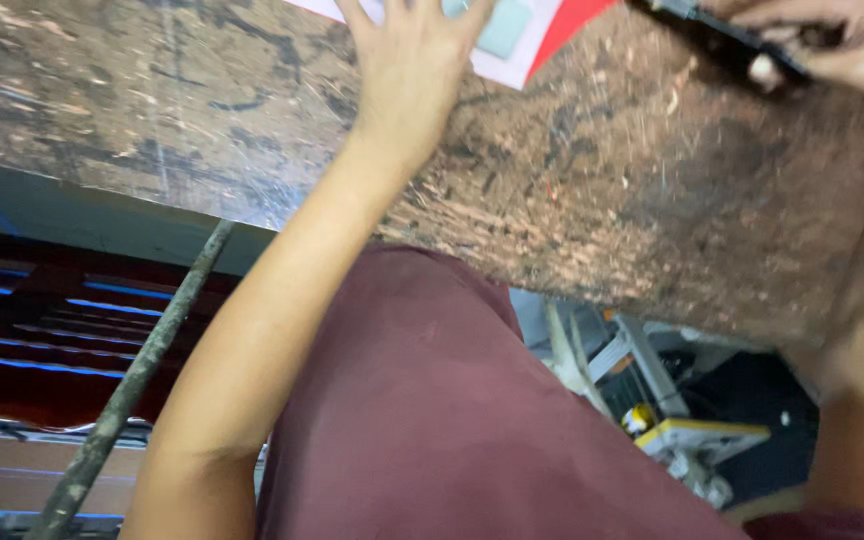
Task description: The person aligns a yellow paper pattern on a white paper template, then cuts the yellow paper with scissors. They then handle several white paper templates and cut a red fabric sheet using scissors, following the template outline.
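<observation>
The left hand (414,62) lies spread flat on a white-and-red card pack (522,40) at the far edge of the worn table (592,190), gripping nothing. The pack looks light, thin and bendy, easiest pinched at its free corner. The right hand (852,45) is clamped round a dark flat tool (732,42), probably rigid. A metal rod (132,390) leans below the near edge.

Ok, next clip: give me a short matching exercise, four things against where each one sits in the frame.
Things:
1. left hand
2. right hand
3. grey rod
4. maroon cloth

Places:
A. lower left, leaning under the table edge
B. top right, on a dark flat object
C. bottom centre, below the worn table
D. top centre, on white and red paper

Pairs: 1-D, 2-B, 3-A, 4-C
</observation>
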Demonstrator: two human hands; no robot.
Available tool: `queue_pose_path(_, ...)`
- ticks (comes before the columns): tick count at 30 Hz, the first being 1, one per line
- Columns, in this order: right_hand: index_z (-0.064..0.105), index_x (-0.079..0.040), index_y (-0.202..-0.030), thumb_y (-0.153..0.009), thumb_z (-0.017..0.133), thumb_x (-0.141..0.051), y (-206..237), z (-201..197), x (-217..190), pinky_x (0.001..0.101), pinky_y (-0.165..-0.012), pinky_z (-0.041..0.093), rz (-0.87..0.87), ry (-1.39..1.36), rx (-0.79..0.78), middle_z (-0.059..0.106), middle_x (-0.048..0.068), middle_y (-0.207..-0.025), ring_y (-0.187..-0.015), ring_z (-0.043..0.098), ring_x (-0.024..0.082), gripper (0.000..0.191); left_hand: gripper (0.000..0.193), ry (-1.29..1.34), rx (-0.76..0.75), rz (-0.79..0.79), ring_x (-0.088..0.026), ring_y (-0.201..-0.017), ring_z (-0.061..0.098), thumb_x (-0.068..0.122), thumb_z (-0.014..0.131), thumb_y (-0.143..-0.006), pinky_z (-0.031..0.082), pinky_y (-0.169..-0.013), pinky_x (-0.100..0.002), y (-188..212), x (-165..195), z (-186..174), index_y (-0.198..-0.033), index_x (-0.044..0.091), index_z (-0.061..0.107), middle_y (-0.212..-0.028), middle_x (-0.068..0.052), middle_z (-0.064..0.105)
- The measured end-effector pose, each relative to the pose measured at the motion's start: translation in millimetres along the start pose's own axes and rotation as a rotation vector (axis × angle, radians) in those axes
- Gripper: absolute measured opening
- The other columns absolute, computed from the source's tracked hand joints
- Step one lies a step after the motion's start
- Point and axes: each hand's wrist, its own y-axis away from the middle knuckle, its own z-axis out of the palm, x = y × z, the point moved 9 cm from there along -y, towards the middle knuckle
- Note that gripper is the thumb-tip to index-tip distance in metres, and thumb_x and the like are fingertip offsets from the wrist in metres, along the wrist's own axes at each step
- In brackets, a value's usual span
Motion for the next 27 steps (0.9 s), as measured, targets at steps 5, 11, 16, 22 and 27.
queue_pose_path(5,0.063,-0.006,-0.148,-0.095,0.069,-0.008,-13,0,-46,0.0276,-0.088,0.053,0.069,-0.115,-0.054,0.071,0.007,-0.115,-0.099,0.065,0.012,0.053,0.051,0.044,-0.059,-0.037,-0.041,-0.136,0.042,0.009,0.063,-0.094,0.014,-0.109,-0.082,-3,-6,3,-0.143,0.022,0.062,-0.142,-0.016,0.049)
queue_pose_path(11,0.065,-0.003,-0.143,-0.092,0.069,-0.002,-17,-8,-80,0.0252,-0.086,0.052,0.049,-0.159,-0.083,0.07,0.003,-0.106,-0.096,0.064,0.01,0.052,0.06,0.056,-0.054,-0.122,-0.04,-0.145,0.037,0.01,0.074,-0.087,0.014,-0.113,-0.079,-4,-16,2,-0.145,0.021,0.06,-0.151,-0.017,0.044)
queue_pose_path(16,0.063,-0.003,-0.146,-0.093,0.072,-0.005,-37,2,-94,0.0245,-0.079,0.049,-0.011,-0.018,-0.1,0.07,0.004,-0.103,-0.091,0.062,0.01,0.053,0.068,0.234,-0.185,-0.228,-0.037,-0.147,0.033,0.01,0.081,-0.095,0.017,-0.114,-0.08,3,-25,16,-0.156,0.018,0.052,-0.153,-0.017,0.042)
queue_pose_path(22,0.066,-0.007,-0.145,-0.093,0.072,-0.011,-42,9,-99,0.0252,-0.064,0.047,0.078,-0.236,-0.111,0.068,0.003,-0.092,-0.076,0.059,0.009,0.052,0.073,0.059,-0.064,-0.163,-0.036,-0.15,0.032,0.022,0.086,-0.085,0.013,-0.116,-0.079,0,-20,2,-0.15,0.02,0.055,-0.156,-0.018,0.039)
queue_pose_path(27,0.066,-0.005,-0.143,-0.091,0.075,-0.01,-52,19,-116,0.0234,-0.063,0.046,0.021,-0.311,-0.102,0.068,0.001,-0.093,-0.074,0.057,0.008,0.053,0.054,0.021,0.09,-0.271,-0.044,-0.136,0.04,0.013,0.074,-0.09,0.025,-0.11,-0.074,1,-65,-10,-0.142,0.014,0.062,-0.141,-0.024,0.049)
